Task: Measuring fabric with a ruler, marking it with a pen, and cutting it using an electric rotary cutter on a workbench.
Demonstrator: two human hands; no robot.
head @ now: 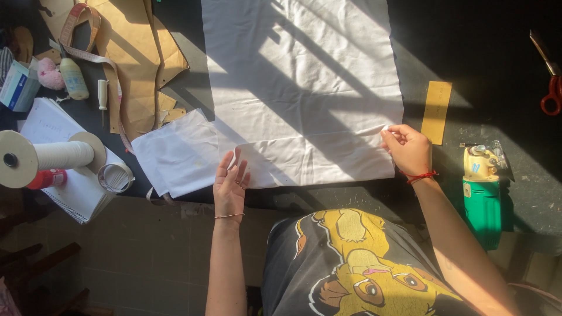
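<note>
Pinching white cloth (304,88) edge w/ right hand (408,149), left hand (230,186) flat & open on its folded hem near table (468,70) front — thin, limp stuff, best held at edges.

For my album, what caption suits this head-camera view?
Left hand flattens white cloth while right hand pinches its edge on a dark worktable.

White cloth (304,88), tan paper pattern (134,52), yellow ruler (437,111), green-and-yellow cutter (482,193), red-handled scissors (550,93).
</note>
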